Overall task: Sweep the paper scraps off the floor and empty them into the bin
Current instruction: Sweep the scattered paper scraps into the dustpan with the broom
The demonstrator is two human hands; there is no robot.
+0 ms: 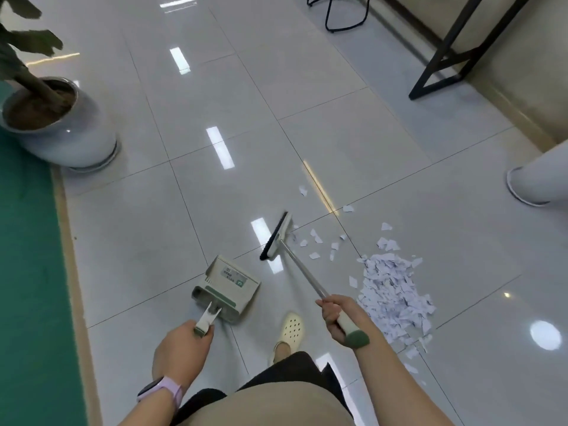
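Left hand (184, 342): your fingers are wrapped around the dustpan (227, 285) handle; the pan sits on the floor (215, 103), just ahead of your foot.
Right hand (336, 315): you're gripping the broom (278, 236) by its handle's upper end, with its head on the tiles.
Paper scraps (393, 293): heaped right of the broom handle, with loose bits near the broom head.

This looks like an office or a similar commercial interior. Large glossy grey floor tiles (276, 96) mirror rows of long ceiling lights, a big potted plant (58, 124) stands at the edge of green carpet (27, 272), and black metal furniture legs (442, 53) line a beige wall (528, 66).
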